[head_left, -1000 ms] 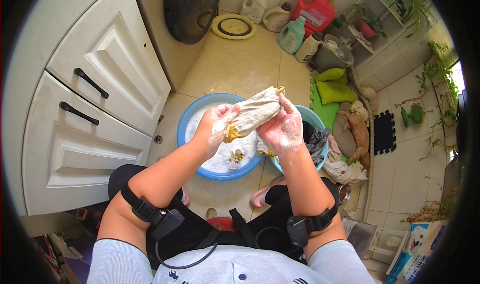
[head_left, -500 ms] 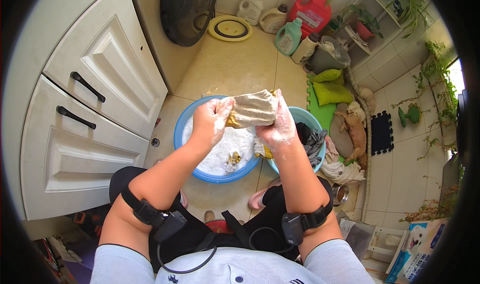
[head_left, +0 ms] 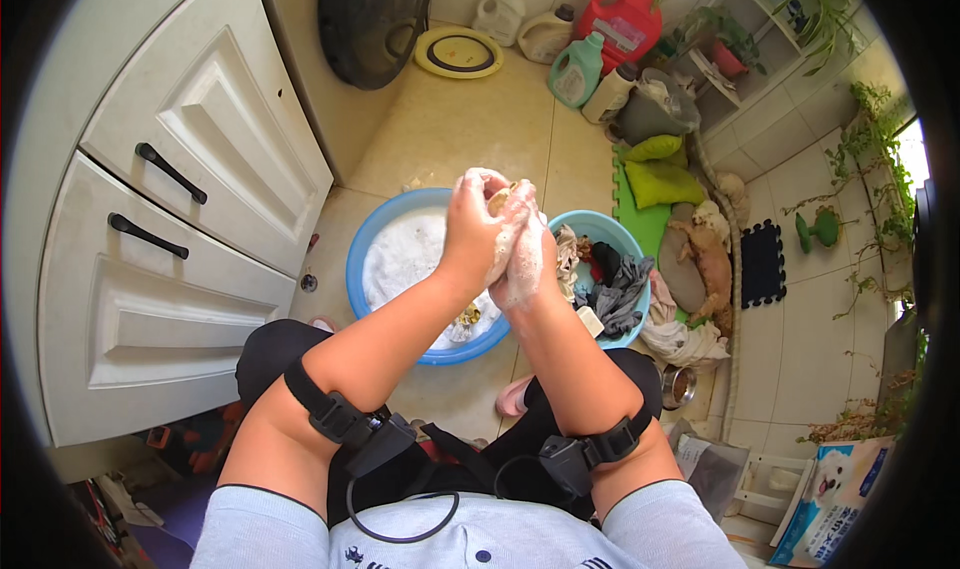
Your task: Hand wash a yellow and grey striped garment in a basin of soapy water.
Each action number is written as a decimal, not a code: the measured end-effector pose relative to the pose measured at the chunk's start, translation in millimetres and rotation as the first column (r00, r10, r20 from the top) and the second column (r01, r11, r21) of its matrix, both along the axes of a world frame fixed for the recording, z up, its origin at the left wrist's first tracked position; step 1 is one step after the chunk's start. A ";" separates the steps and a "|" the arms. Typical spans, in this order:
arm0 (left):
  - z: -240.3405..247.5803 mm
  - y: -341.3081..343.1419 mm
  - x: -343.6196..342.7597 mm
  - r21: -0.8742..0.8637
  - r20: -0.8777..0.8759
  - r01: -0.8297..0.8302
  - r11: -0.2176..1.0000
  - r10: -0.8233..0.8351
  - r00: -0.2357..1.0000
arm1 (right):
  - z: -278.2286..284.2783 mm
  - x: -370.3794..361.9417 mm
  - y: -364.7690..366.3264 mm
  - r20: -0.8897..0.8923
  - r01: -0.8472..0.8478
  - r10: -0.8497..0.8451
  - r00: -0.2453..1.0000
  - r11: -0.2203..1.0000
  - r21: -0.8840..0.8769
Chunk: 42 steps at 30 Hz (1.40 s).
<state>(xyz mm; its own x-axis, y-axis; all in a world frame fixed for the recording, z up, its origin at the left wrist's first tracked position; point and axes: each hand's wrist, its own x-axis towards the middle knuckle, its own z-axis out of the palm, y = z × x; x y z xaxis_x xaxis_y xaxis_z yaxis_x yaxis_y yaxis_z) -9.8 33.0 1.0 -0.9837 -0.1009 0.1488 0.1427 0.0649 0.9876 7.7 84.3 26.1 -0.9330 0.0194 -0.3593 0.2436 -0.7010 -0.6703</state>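
My left hand (head_left: 473, 231) and my right hand (head_left: 525, 259) are pressed together above the gap between two basins, both wet and streaked with suds. A bunched yellowish-beige cloth (head_left: 501, 200) shows between their fingers; most of it is hidden inside the closed hands. Below and to the left stands a blue basin (head_left: 356, 299) full of white foam (head_left: 405, 254). A small yellow-and-white item (head_left: 468, 315) pokes out of that foam, partly behind my left forearm. On the right, a light blue basin (head_left: 640, 241) holds dark grey clothes (head_left: 620, 294) and a crumpled beige cloth (head_left: 567, 254).
A small white block (head_left: 590, 321) sits at the right basin's near rim. Several detergent bottles (head_left: 577, 74) line the back wall. To the right, a dog (head_left: 712, 264) lies on a grey cushion, near a metal bowl (head_left: 678, 384). White cabinets (head_left: 215, 139) flank the left side.
The beige-and-yellow cloth was stretched between my separated hands; now my hands have come together and the cloth is bunched inside them. More of the right basin's contents shows.
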 end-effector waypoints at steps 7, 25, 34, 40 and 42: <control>-3.0 3.7 1.4 0.010 -0.256 0.146 0.989 -0.139 0.957 | -5.3 -3.0 4.3 0.077 0.054 -0.052 0.996 0.998 -0.028; 20.7 -10.4 11.7 0.103 -0.335 0.263 0.959 -0.215 0.917 | 19.0 19.3 -1.5 -0.118 -0.100 0.091 0.989 0.993 -0.070; 24.2 -33.9 -14.3 0.480 -0.133 0.299 0.825 -0.268 0.954 | 23.9 14.8 -12.6 0.017 -0.219 0.218 0.976 0.974 0.063; 11.8 8.0 26.8 0.455 -0.277 0.371 0.809 -0.267 0.923 | -14.8 -5.2 9.6 -0.170 -0.187 0.178 0.969 0.982 -0.038; 18.1 -6.3 23.9 -0.157 -0.227 0.186 0.970 -0.219 0.949 | -34.0 -5.7 0.8 -0.194 -0.133 0.140 0.971 0.990 0.049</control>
